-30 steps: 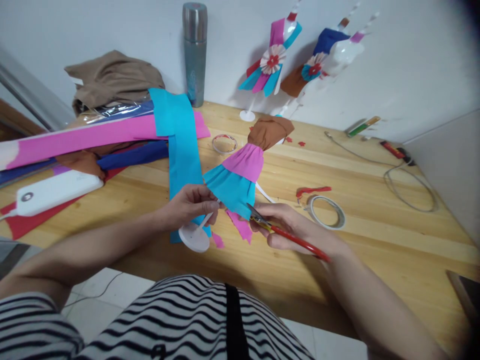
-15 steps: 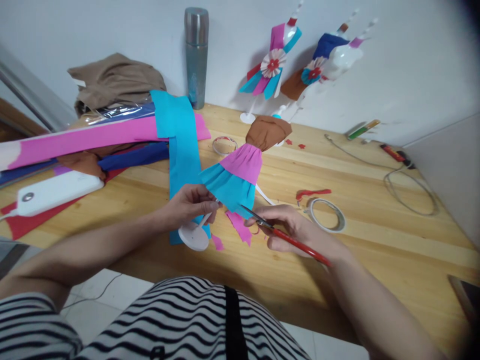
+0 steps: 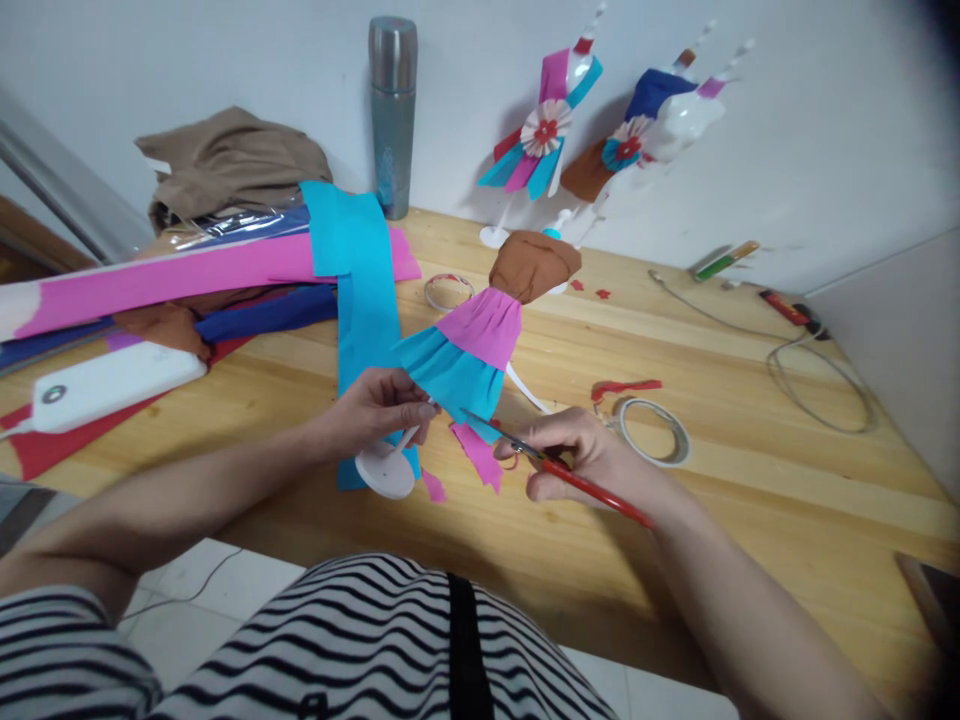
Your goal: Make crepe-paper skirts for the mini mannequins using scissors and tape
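Observation:
My left hand (image 3: 377, 405) pinches the white stem of a paper figure (image 3: 480, 335), just above its round white base (image 3: 385, 470). The figure wears tiered crepe layers: brown on top, pink in the middle, cyan below, and it leans across the wooden table (image 3: 750, 470). My right hand (image 3: 581, 455) grips red-handled scissors (image 3: 559, 465), whose blades point left at the cyan layer's lower edge. Pink paper scraps (image 3: 478, 455) lie on the table under the blades.
Long crepe sheets (image 3: 225, 270) in pink, cyan and blue lie at left beside a white device (image 3: 112, 380). A steel flask (image 3: 391, 110) and two finished paper figures (image 3: 544, 120) stand by the wall. Tape rolls (image 3: 651, 430), a cable (image 3: 817, 375) and pens lie at right.
The scissors have slid left along the cyan hem with my right hand. The figure has tilted slightly leftward. My left hand has kept its hold on the stem.

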`<state>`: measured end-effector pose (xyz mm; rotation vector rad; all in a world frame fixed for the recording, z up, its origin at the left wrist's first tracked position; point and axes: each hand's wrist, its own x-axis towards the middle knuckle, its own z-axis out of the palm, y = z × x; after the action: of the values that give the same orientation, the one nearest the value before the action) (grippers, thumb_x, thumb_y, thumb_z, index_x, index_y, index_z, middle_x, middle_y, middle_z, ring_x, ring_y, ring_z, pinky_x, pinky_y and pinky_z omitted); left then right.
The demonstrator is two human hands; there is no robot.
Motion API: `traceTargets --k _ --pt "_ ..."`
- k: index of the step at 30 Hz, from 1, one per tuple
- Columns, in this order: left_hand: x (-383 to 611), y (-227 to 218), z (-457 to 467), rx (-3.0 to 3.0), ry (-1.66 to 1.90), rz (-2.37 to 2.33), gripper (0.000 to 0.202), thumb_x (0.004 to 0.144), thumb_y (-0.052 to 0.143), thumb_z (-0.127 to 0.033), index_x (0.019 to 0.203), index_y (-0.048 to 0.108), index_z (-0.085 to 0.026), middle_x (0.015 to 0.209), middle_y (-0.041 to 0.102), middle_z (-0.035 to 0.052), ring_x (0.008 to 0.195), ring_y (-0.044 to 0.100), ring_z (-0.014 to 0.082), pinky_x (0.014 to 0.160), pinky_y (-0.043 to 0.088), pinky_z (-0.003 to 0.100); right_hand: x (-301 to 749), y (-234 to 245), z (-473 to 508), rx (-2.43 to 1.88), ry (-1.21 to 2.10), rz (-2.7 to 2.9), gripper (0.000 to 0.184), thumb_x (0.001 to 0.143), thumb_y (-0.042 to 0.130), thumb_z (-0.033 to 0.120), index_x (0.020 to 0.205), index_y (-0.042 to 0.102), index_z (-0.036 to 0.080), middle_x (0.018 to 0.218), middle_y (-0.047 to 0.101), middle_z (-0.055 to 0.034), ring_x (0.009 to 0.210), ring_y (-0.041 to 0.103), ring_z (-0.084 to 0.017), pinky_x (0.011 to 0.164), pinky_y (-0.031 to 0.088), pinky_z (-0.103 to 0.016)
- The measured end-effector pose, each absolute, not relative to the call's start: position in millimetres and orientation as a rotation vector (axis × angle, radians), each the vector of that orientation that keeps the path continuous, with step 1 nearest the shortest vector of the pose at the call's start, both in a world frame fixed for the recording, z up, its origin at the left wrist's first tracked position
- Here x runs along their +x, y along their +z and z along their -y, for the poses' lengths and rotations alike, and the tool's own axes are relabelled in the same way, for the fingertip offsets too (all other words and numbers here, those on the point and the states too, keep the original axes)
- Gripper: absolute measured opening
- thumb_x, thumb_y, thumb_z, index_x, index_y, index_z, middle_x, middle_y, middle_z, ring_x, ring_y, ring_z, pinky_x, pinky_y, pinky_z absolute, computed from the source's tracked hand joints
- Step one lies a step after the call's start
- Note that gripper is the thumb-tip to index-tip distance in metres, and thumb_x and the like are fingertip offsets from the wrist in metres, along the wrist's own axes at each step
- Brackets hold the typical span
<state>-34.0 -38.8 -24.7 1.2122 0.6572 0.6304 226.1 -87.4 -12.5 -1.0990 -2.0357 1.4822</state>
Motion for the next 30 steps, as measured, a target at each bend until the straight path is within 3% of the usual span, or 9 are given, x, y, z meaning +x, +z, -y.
traceTargets --k 6,11,17,30 --pt "-33.2 -23.1 38.6 1.240 0.638 -0.629 0.040 0.071 0.072 -0.045 0.059 0.055 -0.011 0.051 0.060 0.0010 0.046 0.053 0.0075 0.045 0.043 0.018 225.0 -4.7 88.9 -1.023 1.530 2.055 0.052 0.077 0.059 0.062 0.094 0.063 0.014 0.070 0.048 -0.0001 0.060 0.038 -0.011 0.051 0.030 -0.024" --pt "-32.1 -23.4 39.8 1.288 0.620 -0.593 0.042 0.076 0.068 -0.046 0.057 0.054 -0.012 0.052 0.060 0.0020 0.047 0.053 0.0076 0.047 0.044 0.019 221.5 1.3 84.6 -0.905 1.596 2.096 0.051 0.083 0.053 0.061 0.102 0.059 0.014 0.083 0.052 -0.0032 0.068 0.041 -0.012 0.061 0.036 -0.026" --pt "-31.7 -22.8 42.0 1.317 0.605 -0.597 0.042 0.077 0.066 -0.047 0.058 0.055 -0.012 0.051 0.059 0.0019 0.047 0.052 0.0073 0.048 0.043 0.019 216.4 0.1 81.5 -0.913 1.658 2.042 0.056 0.082 0.054 0.061 0.106 0.059 0.011 0.084 0.055 -0.0050 0.069 0.045 -0.013 0.063 0.041 -0.027" --pt "-30.4 -27.6 42.5 1.301 0.633 -0.556 0.038 0.077 0.066 -0.047 0.066 0.055 -0.012 0.054 0.059 0.0003 0.047 0.053 0.0076 0.048 0.043 0.019 212.6 6.0 81.8 -0.896 1.606 2.071 0.049 0.082 0.054 0.060 0.091 0.058 0.012 0.075 0.049 -0.0014 0.066 0.042 -0.012 0.059 0.039 -0.025"
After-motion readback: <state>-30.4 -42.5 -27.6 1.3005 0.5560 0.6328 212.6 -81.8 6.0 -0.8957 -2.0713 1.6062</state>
